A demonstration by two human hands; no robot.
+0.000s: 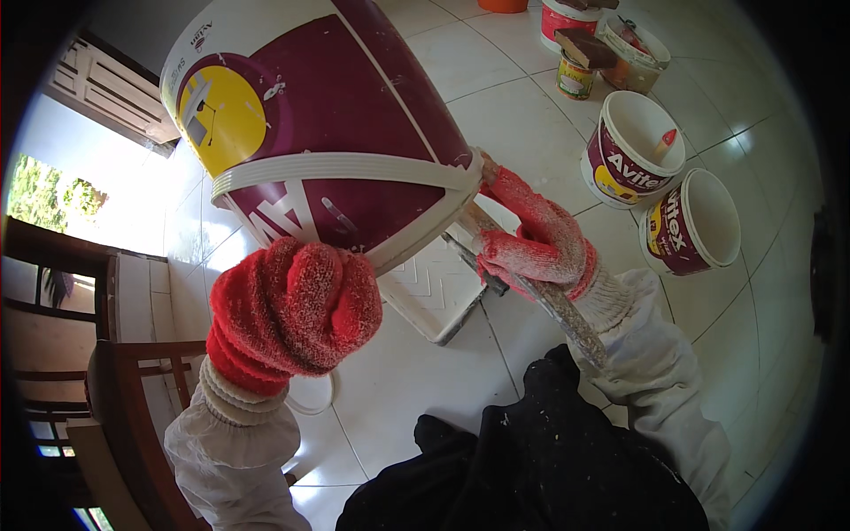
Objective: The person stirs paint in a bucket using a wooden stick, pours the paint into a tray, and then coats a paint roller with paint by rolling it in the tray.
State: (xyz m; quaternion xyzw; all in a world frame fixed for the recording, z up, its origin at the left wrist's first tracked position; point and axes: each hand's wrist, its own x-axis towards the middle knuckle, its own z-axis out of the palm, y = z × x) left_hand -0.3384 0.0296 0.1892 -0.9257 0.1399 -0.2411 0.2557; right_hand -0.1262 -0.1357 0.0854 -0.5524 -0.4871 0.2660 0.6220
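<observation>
A large white and maroon paint bucket [328,106] with a yellow circle is tilted, its rim turned down toward me. My left hand [297,310], in a red knitted glove, is closed at the bucket's rim; its fingertips are hidden. At the rim's right side my right hand [540,234], also red-gloved, grips a paint-crusted stick [562,314] that slants down toward my forearm. Its upper fingers touch the bucket's edge. Below the bucket, on the floor, lies a white paint tray [434,305] with a ridged surface, partly covered by the bucket. The bucket's inside is out of sight.
Two maroon and white buckets [633,146] [695,221] stand open at the right, one holding a red-tipped tool. Behind them are a small can [575,75] with a brown block on top and a cloudy tub [633,53]. A wooden chair [133,380] stands at the left.
</observation>
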